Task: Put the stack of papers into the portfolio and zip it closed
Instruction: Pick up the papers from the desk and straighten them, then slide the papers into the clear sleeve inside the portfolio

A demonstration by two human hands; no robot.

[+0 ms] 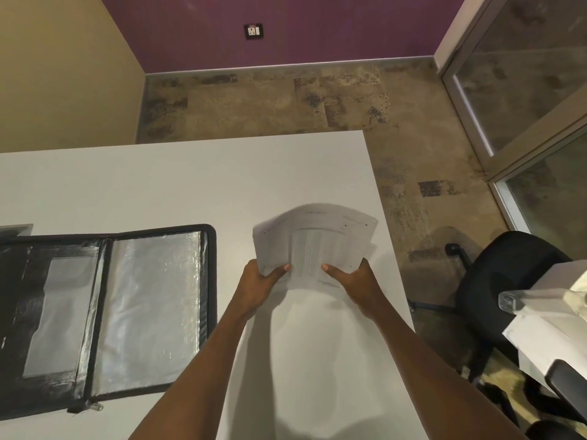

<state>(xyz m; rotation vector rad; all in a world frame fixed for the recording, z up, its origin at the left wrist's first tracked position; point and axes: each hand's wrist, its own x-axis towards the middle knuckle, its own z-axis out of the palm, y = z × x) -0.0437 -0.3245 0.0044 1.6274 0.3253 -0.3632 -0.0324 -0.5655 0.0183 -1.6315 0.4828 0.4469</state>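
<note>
Two bare forearms and hands, nothing worn

Both arms enter from the lower edge of the frame and are uncovered along their whole visible length: no sleeve, cuff, glove, watch, bracelet or ring shows anywhere on them. The left hand (259, 289) sits at centre frame and the right hand (355, 285) just to the right of it; each ends a long, slim forearm that narrows toward the wrist. The thumbs are the clearest digits, with short, plain, unpainted nails that catch a pale highlight. The other fingers are mostly hidden, so their nails cannot be judged. No marks or bandages are visible on either arm.
</note>
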